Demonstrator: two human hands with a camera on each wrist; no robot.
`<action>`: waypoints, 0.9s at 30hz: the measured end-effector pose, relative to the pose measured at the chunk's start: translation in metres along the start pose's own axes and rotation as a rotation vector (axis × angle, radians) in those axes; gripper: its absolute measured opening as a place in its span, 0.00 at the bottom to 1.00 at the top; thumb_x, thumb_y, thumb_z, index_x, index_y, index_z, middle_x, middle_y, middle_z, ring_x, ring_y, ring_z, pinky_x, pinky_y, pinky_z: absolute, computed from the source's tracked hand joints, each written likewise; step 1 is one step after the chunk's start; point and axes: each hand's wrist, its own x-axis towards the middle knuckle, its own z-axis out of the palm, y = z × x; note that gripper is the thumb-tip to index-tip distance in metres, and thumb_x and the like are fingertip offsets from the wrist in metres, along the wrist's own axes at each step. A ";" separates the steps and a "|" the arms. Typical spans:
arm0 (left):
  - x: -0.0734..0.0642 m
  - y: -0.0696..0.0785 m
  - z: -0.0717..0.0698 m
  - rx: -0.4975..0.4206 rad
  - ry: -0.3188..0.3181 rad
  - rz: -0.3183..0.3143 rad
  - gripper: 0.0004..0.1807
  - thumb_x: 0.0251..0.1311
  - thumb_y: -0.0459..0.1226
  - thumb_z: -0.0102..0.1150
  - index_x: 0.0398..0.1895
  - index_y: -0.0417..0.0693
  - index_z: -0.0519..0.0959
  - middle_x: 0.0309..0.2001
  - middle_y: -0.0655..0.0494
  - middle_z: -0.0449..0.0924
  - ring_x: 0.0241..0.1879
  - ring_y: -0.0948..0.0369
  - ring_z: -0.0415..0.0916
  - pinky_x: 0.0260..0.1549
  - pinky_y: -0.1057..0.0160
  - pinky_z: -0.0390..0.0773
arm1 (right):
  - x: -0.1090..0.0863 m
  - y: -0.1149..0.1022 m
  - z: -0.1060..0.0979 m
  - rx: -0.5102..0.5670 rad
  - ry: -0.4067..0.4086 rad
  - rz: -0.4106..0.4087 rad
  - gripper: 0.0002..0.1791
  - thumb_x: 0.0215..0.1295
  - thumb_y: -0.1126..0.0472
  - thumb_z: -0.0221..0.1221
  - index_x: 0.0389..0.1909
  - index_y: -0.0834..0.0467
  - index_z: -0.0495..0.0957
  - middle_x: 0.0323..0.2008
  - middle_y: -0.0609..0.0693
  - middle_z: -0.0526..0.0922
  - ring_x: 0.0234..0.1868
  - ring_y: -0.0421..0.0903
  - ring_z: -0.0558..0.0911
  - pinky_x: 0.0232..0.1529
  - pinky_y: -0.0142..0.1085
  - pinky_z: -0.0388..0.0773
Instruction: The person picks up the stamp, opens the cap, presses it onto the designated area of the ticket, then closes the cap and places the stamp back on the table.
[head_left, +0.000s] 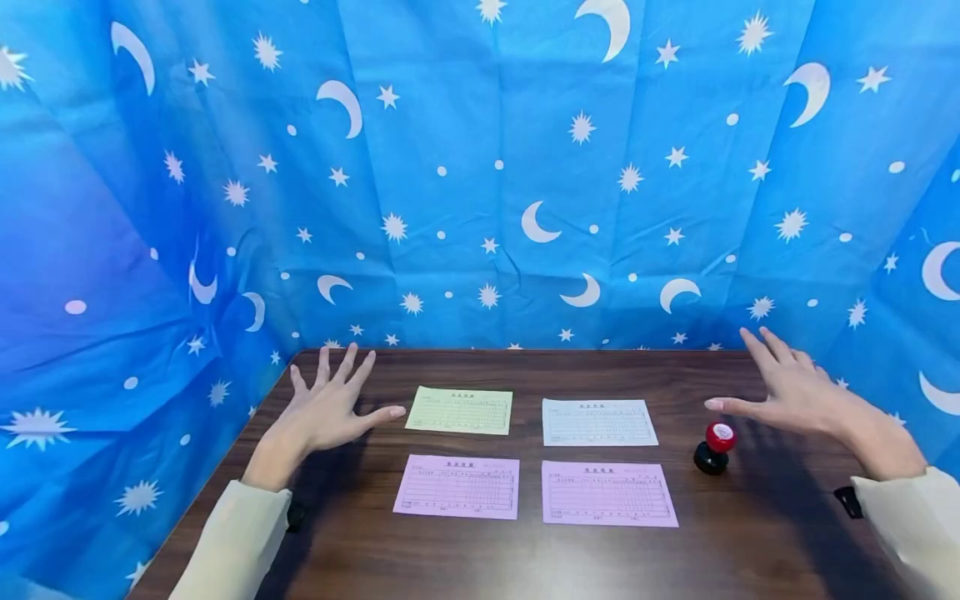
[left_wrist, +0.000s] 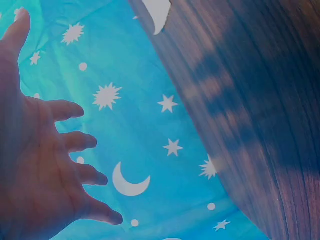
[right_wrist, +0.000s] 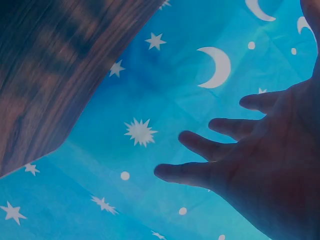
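In the head view my left hand (head_left: 326, 412) is raised over the table's left side with fingers spread, holding nothing. Its thumb tip points toward a green paper slip (head_left: 460, 412). On the right, my right hand (head_left: 798, 392) is likewise spread and empty, above and behind a self-inking stamp (head_left: 715, 450) with a red top and black base. A pale blue slip (head_left: 599, 422) lies right of the green one. Closer to me lie a pink slip (head_left: 456, 487) and another pink slip (head_left: 609, 495), side by side. All four carry printed tables.
The dark wood table (head_left: 465, 562) ends at a back edge against a blue curtain (head_left: 465, 125) with white moons and stars. More curtain hangs at both sides. Both wrist views show the spread palms against the curtain, with hand shadows on the wood.
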 end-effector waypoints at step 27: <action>-0.013 0.030 0.023 -0.215 0.036 0.144 0.52 0.69 0.68 0.55 0.82 0.41 0.59 0.79 0.35 0.64 0.78 0.34 0.62 0.72 0.30 0.67 | -0.022 -0.004 0.012 0.081 0.076 -0.210 0.54 0.57 0.36 0.75 0.72 0.69 0.69 0.66 0.75 0.76 0.62 0.74 0.79 0.55 0.69 0.81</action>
